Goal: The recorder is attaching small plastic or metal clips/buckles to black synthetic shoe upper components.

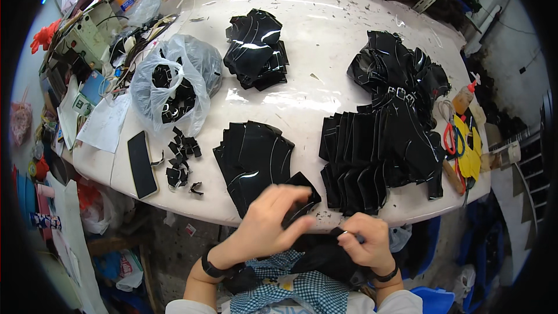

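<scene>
My left hand [270, 221] hovers at the near table edge, thumb and fingers apart. Just beyond its fingers lies a small black glossy piece [304, 182], partly hidden by them. That piece overlaps a fanned stack of black glossy panels [256, 154]. To the right, my right hand [369, 241] is closed, with a small black strip [337, 231] poking out between thumb and fingers. Something dark also shows in its grip, too small to make out. Rows of overlapping black pieces [354, 139] lie beyond the right hand, with a heap of strapped pieces with buckles [401, 96] behind them.
At the left stand a clear plastic bag [200, 75] of black bits, a phone [142, 166] and loose black scraps [183, 154]. Another black stack [256, 52] sits farther back. Scissors [449, 138], a yellow piece [469, 151] and a glue bottle [464, 97] lie at the right edge.
</scene>
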A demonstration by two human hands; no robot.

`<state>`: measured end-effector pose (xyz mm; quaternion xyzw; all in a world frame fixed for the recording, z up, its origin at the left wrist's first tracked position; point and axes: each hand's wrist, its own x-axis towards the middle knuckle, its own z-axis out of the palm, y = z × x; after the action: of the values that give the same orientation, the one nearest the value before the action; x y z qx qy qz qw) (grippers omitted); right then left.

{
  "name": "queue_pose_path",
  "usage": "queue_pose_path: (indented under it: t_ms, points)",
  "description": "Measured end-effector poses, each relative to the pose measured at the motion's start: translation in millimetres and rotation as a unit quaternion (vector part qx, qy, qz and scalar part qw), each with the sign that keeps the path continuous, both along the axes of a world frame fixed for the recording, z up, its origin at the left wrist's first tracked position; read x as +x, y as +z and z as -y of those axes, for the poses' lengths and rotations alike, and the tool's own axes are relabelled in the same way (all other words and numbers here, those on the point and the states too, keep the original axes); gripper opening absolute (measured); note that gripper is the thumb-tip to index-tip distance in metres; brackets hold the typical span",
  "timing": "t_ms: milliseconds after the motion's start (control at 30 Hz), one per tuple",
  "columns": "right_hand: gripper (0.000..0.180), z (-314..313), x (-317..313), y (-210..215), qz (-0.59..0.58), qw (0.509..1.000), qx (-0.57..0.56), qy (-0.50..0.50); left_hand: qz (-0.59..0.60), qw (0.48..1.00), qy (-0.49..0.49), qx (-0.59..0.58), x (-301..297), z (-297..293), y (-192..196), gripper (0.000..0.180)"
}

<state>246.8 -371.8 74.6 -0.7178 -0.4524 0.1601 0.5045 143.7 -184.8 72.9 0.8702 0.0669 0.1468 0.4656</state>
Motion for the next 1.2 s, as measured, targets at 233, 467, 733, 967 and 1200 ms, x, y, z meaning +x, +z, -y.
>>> queue_pose_path:
  t_ms: [233,467,733,967,1200]
  points:
    - [0.010,39.3,4.6,-4.1,-0.093,0.980,-0.143,0.104,-0.046,0.933,0.003,0.358,21.1,2.3,-44.5,0.060]
    - [0.014,114.0,-41.9,-69.9,-0.051,0.958,-0.232,0.163,-0.027,0.958,0.017,0.284,20.1,-2.5,-41.2,0.059]
    - [0.015,85.0,-74.7,-100.5,0.146,0.955,-0.228,0.118,-0.004,0.959,0.025,0.281,20.5,-4.2,-46.5,0.052]
    - [0.019,46.2,-65.9,-124.5,0.141,0.928,-0.234,0.253,0.020,0.965,0.020,0.261,20.3,-6.7,-53.0,0.052]
    - [0.019,10.2,-71.3,-82.6,0.060,0.947,-0.145,0.281,0.034,0.963,0.031,0.266,16.9,-6.9,-53.9,0.050]
